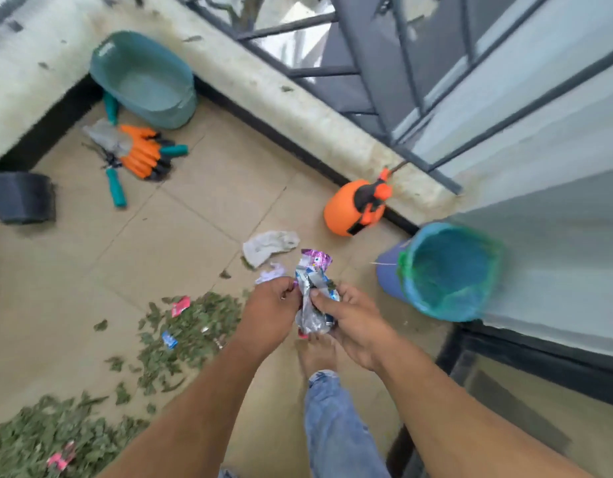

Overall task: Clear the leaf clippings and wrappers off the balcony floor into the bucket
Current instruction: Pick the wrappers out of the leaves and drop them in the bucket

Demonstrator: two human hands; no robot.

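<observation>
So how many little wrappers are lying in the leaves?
3: a red wrapper and a blue wrapper in the leaves mid-floor, a pink wrapper bottom left. More may be hidden.

I read no text anywhere. Print on crumpled wrappers (308, 280) too blurred for me to make out. Raised mark on teal tub (160, 112) rim unreadable too.

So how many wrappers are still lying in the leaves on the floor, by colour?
Pink wrappers: 2
Blue wrappers: 1
Total: 3
One more small bit beside the blue one is too blurred to call.
</observation>
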